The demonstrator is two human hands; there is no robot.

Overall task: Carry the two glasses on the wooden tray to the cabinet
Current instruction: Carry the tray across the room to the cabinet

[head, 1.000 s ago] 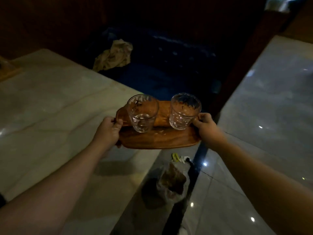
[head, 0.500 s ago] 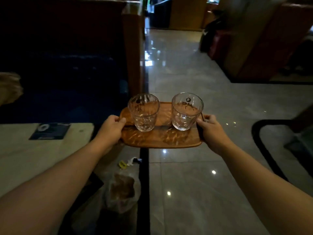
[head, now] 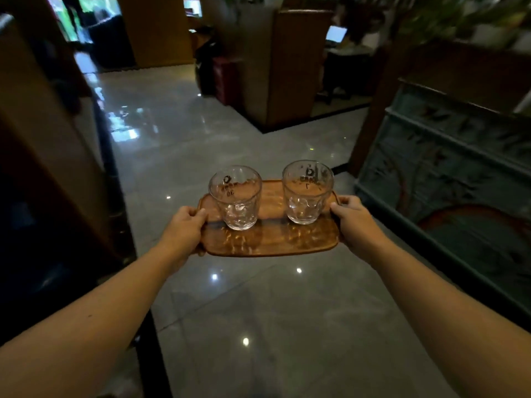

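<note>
A wooden tray (head: 273, 242) is held level in front of me over a shiny tiled floor. Two clear empty glasses stand upright on it: the left glass (head: 236, 196) and the right glass (head: 307, 191), apart from each other, each with a small dark logo. My left hand (head: 184, 228) grips the tray's left edge, thumb on top. My right hand (head: 352, 219) grips its right edge the same way.
A teal patterned cabinet or panel (head: 448, 173) stands close on the right. A dark wooden partition (head: 51, 145) runs along the left. Ahead lies glossy grey floor (head: 178, 133), then a brown booth wall (head: 290, 67) with a seated person and a laptop behind it.
I have turned away from the marble table and the bag on the floor; the view now faces the open aisle with the teal panel on the right. Both hands still grip the tray.
</note>
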